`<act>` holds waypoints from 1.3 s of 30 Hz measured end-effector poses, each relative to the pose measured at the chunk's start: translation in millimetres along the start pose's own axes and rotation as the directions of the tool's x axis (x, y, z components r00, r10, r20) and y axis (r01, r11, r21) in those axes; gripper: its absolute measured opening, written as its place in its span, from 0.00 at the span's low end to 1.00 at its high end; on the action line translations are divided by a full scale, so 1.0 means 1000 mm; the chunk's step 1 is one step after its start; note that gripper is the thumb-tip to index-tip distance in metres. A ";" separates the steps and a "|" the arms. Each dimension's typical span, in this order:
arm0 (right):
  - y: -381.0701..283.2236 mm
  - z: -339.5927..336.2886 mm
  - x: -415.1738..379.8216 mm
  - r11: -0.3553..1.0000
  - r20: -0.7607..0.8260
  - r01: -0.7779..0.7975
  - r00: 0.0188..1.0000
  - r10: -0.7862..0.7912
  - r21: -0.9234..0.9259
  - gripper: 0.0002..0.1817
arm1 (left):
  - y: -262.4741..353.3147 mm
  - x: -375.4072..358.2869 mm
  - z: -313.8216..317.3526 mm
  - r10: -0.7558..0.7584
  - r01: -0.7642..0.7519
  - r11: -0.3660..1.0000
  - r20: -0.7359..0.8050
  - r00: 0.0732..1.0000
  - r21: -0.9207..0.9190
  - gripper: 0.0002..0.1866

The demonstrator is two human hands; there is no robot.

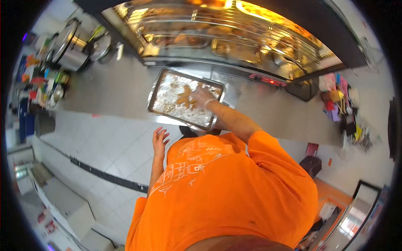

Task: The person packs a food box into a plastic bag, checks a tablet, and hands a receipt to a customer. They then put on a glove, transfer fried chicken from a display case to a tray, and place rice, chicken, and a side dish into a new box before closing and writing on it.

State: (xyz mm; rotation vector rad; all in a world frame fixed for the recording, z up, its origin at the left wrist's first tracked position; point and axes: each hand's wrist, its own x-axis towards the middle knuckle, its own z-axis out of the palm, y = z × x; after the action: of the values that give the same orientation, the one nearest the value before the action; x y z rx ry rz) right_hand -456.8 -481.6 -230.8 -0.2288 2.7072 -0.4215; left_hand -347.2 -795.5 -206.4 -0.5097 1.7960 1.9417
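A baking tray (157,90) with a foil-like, crumb-covered surface lies on the steel counter, slightly tilted in view. Several brown pieces of food (184,97) sit in a small group near its middle. Over the tray's right half reaches my right hand (203,97), in a clear plastic glove, beside or touching these pieces. Its fingers are blurred, so a grip on the food cannot be made out. My left hand (159,140) hangs bare in front of the counter, fingers apart and slightly curled, holding nothing.
A lit glass food warmer (217,42) with trays of food stands behind the tray. On the steel counter (109,88), a large metal pot (71,48) is at left. Bags and small items (335,96) crowd the right end. A grey bin (45,122) stands below left.
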 end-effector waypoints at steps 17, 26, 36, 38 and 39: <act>0.025 -0.003 -0.016 -0.767 0.076 -0.084 0.996 -0.046 0.636 0.20 | 0.010 0.045 0.027 -0.077 0.060 0.994 0.205 0.976 0.092 0.21; -0.014 -0.046 -0.050 -0.955 -0.070 -0.013 0.997 -0.035 0.298 0.21 | 0.008 0.049 0.041 -0.097 0.081 0.994 0.226 0.969 0.079 0.21; -0.014 -0.041 -0.040 -0.945 -0.089 -0.056 0.992 -0.089 0.323 0.19 | 0.003 0.039 0.030 -0.101 0.096 0.995 0.177 0.979 0.036 0.20; -0.016 -0.050 -0.048 -0.902 -0.141 0.021 0.989 -0.044 0.432 0.19 | -0.002 0.040 0.028 -0.110 0.108 0.994 0.166 0.980 0.022 0.20; -0.015 -0.051 -0.050 -0.918 -0.124 0.030 0.992 -0.021 0.395 0.19 | -0.004 0.041 0.029 -0.114 0.113 0.993 0.168 0.979 0.016 0.20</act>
State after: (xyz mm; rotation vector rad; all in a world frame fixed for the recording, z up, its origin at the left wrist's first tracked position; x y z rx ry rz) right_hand -429.9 -471.2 -163.6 0.3340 0.1281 -2.9042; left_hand -378.6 -763.4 -229.3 -0.4230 1.6308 1.8433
